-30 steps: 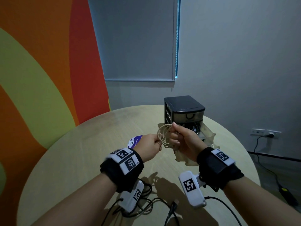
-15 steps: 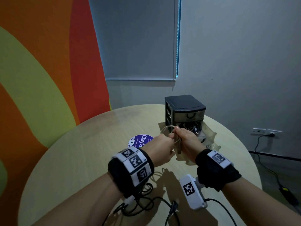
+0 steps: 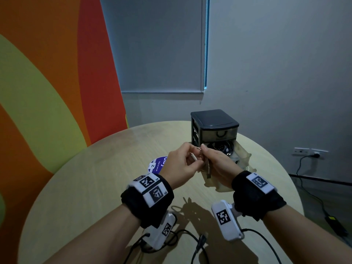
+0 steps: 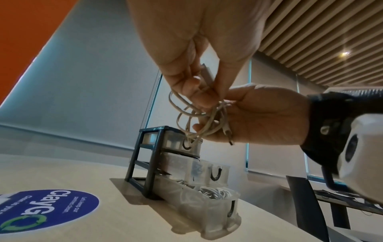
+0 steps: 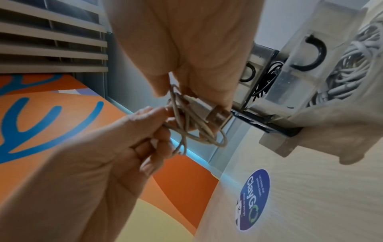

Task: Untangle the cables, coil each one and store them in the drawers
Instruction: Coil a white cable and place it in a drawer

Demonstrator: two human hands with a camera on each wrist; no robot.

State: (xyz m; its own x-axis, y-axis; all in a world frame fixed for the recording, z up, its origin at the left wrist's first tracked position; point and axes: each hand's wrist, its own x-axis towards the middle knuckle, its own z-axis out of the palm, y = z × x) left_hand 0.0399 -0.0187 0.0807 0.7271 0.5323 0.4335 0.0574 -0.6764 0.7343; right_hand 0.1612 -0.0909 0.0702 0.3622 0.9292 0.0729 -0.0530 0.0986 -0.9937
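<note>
A thin beige cable (image 3: 194,156) is bunched into small loops between my two hands, above the table in front of the dark drawer unit (image 3: 213,122). My left hand (image 3: 187,156) pinches one end of the cable (image 4: 186,111) near its plug. My right hand (image 3: 206,151) grips the bundle, and a USB plug (image 5: 215,113) sticks out below its fingers. In the wrist views the left hand (image 4: 199,88) and the right hand (image 5: 182,85) touch at the loops. The middle drawer (image 3: 221,147) stands open with a black cable in it. The bottom drawer (image 4: 209,191) is pulled out with white cables inside.
The round wooden table (image 3: 85,187) carries a purple round sticker (image 3: 158,164) left of the drawers. Black wires (image 3: 190,242) lie near the front edge under my wrists. A wall socket (image 3: 308,153) with a plugged lead is at the right.
My left hand moved right and up to meet the right hand. The wide coil is now pressed into a narrow bundle, with one plug hanging below.
</note>
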